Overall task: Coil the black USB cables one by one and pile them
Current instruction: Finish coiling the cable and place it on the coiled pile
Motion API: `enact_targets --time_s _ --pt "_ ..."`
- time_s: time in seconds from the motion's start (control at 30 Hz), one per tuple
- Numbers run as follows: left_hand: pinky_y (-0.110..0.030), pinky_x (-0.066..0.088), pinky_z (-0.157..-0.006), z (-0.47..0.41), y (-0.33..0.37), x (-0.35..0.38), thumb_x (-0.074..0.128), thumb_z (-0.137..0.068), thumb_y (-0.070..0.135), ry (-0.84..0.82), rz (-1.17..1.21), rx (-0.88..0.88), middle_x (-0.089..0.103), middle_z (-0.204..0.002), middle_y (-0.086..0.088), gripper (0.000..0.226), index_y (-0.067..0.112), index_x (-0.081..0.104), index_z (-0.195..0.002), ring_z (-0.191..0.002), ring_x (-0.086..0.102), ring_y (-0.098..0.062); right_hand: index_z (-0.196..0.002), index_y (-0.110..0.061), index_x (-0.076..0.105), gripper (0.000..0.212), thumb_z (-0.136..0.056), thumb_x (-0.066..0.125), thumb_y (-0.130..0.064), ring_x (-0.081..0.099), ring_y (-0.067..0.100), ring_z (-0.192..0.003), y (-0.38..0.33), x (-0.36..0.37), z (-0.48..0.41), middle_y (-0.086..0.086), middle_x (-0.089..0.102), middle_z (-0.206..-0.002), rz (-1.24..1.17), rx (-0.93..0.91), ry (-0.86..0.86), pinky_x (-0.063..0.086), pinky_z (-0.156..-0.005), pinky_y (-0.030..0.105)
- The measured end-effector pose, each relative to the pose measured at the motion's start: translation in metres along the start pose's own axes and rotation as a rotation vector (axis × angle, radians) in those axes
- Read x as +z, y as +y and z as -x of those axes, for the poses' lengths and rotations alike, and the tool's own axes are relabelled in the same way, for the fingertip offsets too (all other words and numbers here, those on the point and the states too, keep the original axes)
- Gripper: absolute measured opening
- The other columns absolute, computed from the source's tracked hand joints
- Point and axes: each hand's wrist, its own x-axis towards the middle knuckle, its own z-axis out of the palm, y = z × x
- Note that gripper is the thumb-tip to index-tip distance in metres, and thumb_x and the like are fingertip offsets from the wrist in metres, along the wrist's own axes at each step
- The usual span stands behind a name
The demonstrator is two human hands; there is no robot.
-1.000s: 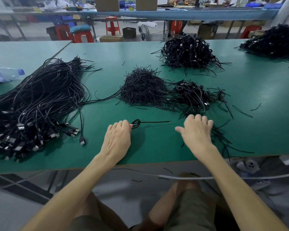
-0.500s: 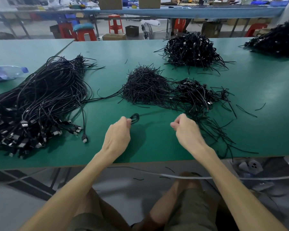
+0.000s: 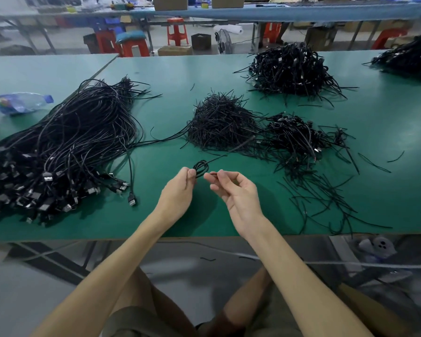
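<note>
**Small coil in hand, raised off table**

A small coil of black USB cable [image 3: 201, 167] is held just off the green table [image 3: 229, 222], pinched at its near edge by the curled fingers of the left hand [image 3: 178, 190]. Its loose tail trails away to the far right of the coil. Just right of the coil, a thin black strand [image 3: 211, 174] is pinched between thumb and forefinger of the right hand [image 3: 236, 193], with the other fingers loosely bent. The uncoiled cable bundle [image 3: 71, 147] lies well left of the coil. A pile of coiled cables [image 3: 292, 137] lies beyond it to the right.

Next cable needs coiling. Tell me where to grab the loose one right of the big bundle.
Pinch its USB plug, coming from the near right: the plug lies clear of the bundle on bare table, and its cord trails away toward the far side.
</note>
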Motion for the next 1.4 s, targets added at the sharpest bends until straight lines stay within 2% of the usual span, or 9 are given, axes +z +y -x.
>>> enact_targets --time_s 0.2,0.37,0.57,0.7,0.83,1.07,1.17,1.27,1.4 --pt "-0.046 0.045 -0.068 0.001 0.005 0.003 0.023 -0.109 0.044 -0.015 -0.143 0.061 0.058 -0.072 -0.009 0.047 0.008 0.048 -0.09 -0.069 0.055 -0.031 -0.094 0.002 0.063 0.005 -0.091 0.066 0.003 0.071 0.033 -0.108 0.006 -0.001 0.002 0.024 0.071 -0.11 -0.051 -0.118 0.003 0.058 -0.086 0.026" --pt "-0.044 0.043 -0.066 0.002 0.005 0.001 0.026 -0.11 0.04 -0.014 -0.134 0.088 0.057 -0.069 -0.003 0.041 0.014 0.047 -0.086 -0.067 0.055 -0.027 -0.09 0.006 0.067 0.004 -0.088 0.069 0.01 0.074 0.032 -0.098 0.017 -0.001 -0.001 0.015 0.075 -0.1 0.187 -0.232 0.003 0.059 -0.084 0.029" --pt "-0.046 0.043 -0.067 0.003 0.005 0.0 0.024 -0.106 0.048 -0.017 -0.023 0.07 0.048 -0.069 -0.004 0.047 0.014 0.04 -0.079 -0.065 0.045 -0.023 -0.084 -0.01 0.07 0.009 -0.087 0.076 -0.004 0.073 0.023 -0.079 0.026 -0.002 -0.004 0.005 0.075 -0.083 0.563 -0.341 0.035 0.061 -0.073 0.035" --pt "-0.038 0.035 -0.066 0.001 0.006 -0.001 0.029 -0.11 0.041 -0.024 0.118 0.043 0.04 -0.069 0.006 0.043 0.018 0.037 -0.074 -0.066 0.037 -0.014 -0.084 -0.013 0.072 0.007 -0.086 0.078 -0.009 0.071 0.018 -0.079 0.027 -0.003 -0.004 0.003 0.074 -0.082 0.664 -0.339 0.025 0.058 -0.065 0.027" --pt "-0.032 0.031 -0.063 -0.001 0.006 -0.003 0.034 -0.11 0.033 -0.032 0.251 0.006 0.037 -0.063 0.015 0.041 0.02 0.036 -0.072 -0.062 0.034 -0.01 -0.088 -0.017 0.073 0.007 -0.086 0.079 -0.018 0.07 0.015 -0.079 0.025 -0.003 -0.003 -0.001 0.074 -0.082 0.737 -0.312 -0.011 0.061 -0.073 0.039" --pt "-0.023 0.035 -0.062 0.001 0.006 -0.008 0.04 -0.109 0.031 -0.139 0.447 -0.01 0.041 -0.065 0.016 0.039 0.026 0.043 -0.07 -0.062 0.037 -0.007 -0.12 -0.032 0.061 0.055 -0.073 0.084 -0.047 0.065 0.016 -0.104 0.014 -0.002 -0.004 -0.001 0.065 -0.116 0.565 -0.164 -0.097 0.054 -0.098 0.043" --pt "-0.036 0.038 -0.07 0.003 0.008 -0.007 0.044 -0.102 0.038 -0.244 0.415 0.02 0.049 -0.072 0.006 0.037 0.011 0.052 -0.078 -0.071 0.043 -0.014 -0.125 -0.041 0.063 0.052 -0.078 0.085 -0.038 0.063 0.016 -0.107 0.012 -0.003 -0.004 0.0 0.063 -0.12 0.631 -0.198 -0.166 0.051 -0.103 0.043" --pt "-0.043 0.048 -0.09 0.003 0.009 -0.01 0.045 -0.104 0.034 -0.273 0.461 0.008 0.069 -0.096 -0.014 0.041 -0.001 0.066 -0.102 -0.09 0.06 -0.024 -0.119 -0.034 0.068 0.045 -0.08 0.086 -0.024 0.063 0.02 -0.113 0.015 -0.001 -0.003 0.005 0.065 -0.123 0.687 -0.234 -0.186 0.049 -0.105 0.048" --pt "-0.041 0.047 -0.084 0.003 0.01 -0.011 0.045 -0.101 0.033 -0.261 0.482 -0.027 0.063 -0.088 -0.011 0.045 -0.007 0.062 -0.095 -0.085 0.056 -0.023 -0.118 -0.033 0.069 0.044 -0.08 0.085 -0.018 0.065 0.022 -0.112 0.014 -0.002 -0.005 0.01 0.066 -0.122 0.674 -0.197 -0.179 0.049 -0.104 0.047"
